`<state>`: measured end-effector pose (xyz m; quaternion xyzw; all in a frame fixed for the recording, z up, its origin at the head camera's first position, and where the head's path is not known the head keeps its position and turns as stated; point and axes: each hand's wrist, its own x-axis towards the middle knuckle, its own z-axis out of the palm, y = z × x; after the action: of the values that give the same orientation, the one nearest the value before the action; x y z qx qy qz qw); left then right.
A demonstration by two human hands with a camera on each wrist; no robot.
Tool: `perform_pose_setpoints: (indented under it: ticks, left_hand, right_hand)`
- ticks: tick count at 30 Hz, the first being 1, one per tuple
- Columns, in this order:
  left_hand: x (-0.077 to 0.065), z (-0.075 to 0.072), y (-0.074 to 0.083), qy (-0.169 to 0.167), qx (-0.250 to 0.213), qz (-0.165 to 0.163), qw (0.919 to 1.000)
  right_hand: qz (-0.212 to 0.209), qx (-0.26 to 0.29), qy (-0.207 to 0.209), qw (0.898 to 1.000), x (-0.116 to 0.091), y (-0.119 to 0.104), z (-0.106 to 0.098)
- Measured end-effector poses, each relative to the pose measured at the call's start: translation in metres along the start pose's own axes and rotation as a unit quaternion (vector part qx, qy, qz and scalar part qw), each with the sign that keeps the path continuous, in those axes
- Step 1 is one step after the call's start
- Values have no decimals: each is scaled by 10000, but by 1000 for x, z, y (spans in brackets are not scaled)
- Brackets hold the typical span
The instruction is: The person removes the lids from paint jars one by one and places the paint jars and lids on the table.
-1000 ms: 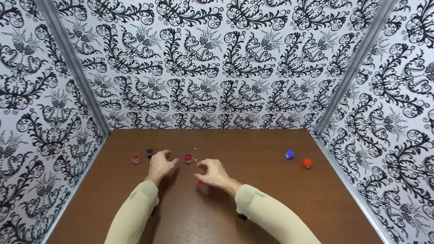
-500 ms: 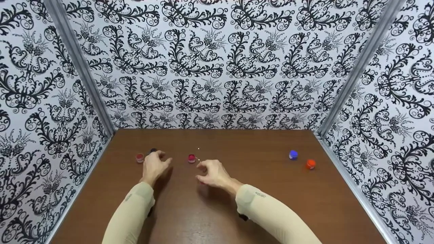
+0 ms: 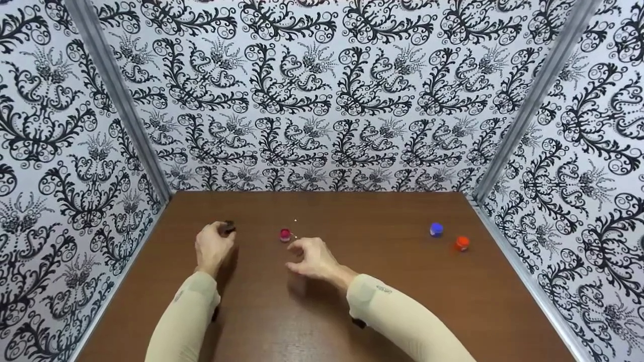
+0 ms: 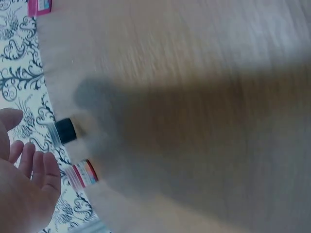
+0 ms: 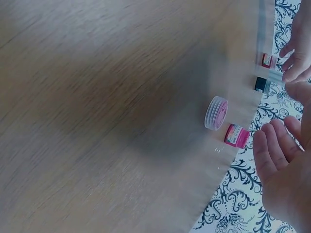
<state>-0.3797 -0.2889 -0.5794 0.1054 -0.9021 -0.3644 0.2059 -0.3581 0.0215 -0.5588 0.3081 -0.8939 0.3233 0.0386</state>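
Observation:
My left hand (image 3: 214, 246) hovers with parted, bent fingers near a black-topped jar (image 3: 228, 228). In the left wrist view that black jar (image 4: 65, 131) stands just beyond the fingertips, and a small red jar (image 4: 83, 174) is beside it; the hand hides the red one in the head view. My right hand (image 3: 313, 257) hangs above the table, its thumb and fingers apart and holding nothing. Below it, the right wrist view shows a clear ribbed screw lid with pink inside (image 5: 216, 113). Near that lid stands a pink jar (image 5: 236, 136), also beyond my right fingertips in the head view.
A blue jar (image 3: 436, 230) and an orange jar (image 3: 462, 244) stand at the right of the brown table (image 3: 382, 296). Patterned walls (image 3: 322, 100) close off the back and both sides.
My left hand has moved left, away from the pink jar and over to the black and red jars. My right hand has stayed nearly still and now covers the lid in the head view.

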Motion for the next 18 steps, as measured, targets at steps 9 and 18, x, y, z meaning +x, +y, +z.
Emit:
perform_pose_setpoints:
  ticks: [9, 18]
  left_hand:
    - [1, -10, -14, 383, 55, -363, 9986]
    - [6, -8, -27, 657, -114, -792, 9946]
  right_hand:
    - [-57, 164, -43, 9998, 1, -2, 6]
    - [-278, -115, -81, 9995, 3, -7, 11]
